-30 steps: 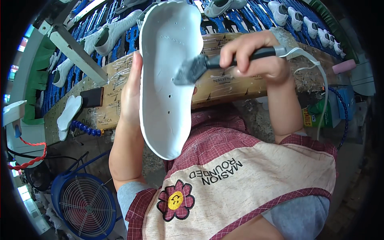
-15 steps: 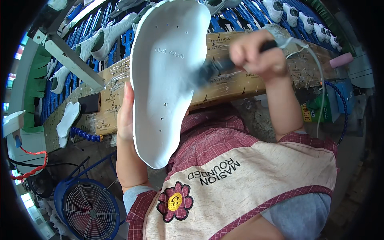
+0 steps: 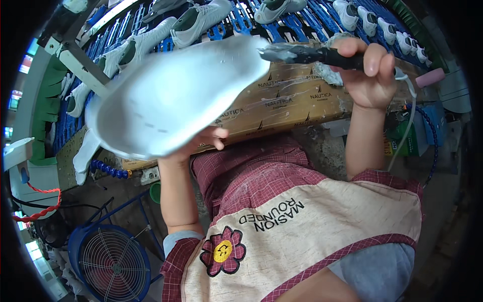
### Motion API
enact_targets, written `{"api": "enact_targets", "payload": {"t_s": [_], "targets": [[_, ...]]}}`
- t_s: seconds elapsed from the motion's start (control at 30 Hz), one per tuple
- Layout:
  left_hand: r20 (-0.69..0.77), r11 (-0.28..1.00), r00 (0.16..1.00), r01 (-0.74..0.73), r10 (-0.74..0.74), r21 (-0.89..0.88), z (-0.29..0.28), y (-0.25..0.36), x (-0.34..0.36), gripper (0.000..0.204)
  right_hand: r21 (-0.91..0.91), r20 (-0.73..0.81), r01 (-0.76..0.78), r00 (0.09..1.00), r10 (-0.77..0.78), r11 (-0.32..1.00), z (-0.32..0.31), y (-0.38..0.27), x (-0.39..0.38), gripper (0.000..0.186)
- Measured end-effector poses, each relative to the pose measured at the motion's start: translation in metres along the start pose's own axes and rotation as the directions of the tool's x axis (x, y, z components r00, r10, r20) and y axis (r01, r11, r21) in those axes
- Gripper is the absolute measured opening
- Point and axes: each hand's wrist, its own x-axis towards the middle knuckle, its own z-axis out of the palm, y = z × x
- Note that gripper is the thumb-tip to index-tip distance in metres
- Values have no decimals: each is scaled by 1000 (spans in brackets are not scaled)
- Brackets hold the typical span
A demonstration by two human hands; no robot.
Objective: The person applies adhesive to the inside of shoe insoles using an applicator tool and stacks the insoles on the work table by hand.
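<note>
Blue rack (image 3: 242, 22) w/ white shoes (image 3: 204, 24) on it lies beyond my R hand (image 3: 370, 75) and L hand (image 3: 193, 143); nearer to them is the table (image 3: 282, 110), covered w/ brown wrapping. My L hand is clasped on the white sole (image 3: 176, 90) from below, approx. at its lower edge: two fingertips (image 3: 220, 133) stick out past this edge, the rest of the grip is hidden. So the sole is above the L hand, tilted, inner face toward me, and rather blurred. My R hand is closed around the black handle of the brush (image 3: 302, 54), whose whitish, smeared tip points to the left, at the far end of the sole; whether they touch, I cannot tell. A pale cord (image 3: 413, 98) hangs below the R hand. Another white piece (image 3: 86, 151) is left of the L hand, w/ a blue jointed hose (image 3: 108, 170) near it.

I think the sole may twist or slip, b/c my L hand seems to support it mainly at one edge. Paste from the tip, if wet, could smear over my fingertips. Also the cord, if it catches sth, could pull the brush aside.
</note>
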Motion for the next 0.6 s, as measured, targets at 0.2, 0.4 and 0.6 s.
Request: {"api": "enact_targets", "payload": {"t_s": [0.2,0.4,0.6], "targets": [[-52,970,998,12,-25,-242,-39,-47,11,100,-196,-10,-54,999,53,979,31,36,-6,5],[-252,923,945,-277,211,-268,7,-77,29,104,-145,-271,-106,960,64,984,70,78,-12,21],[-375,898,818,-367,436,243,-16,-77,18,88,-355,-321,-114,947,-7,928,92,109,-22,26]]}}
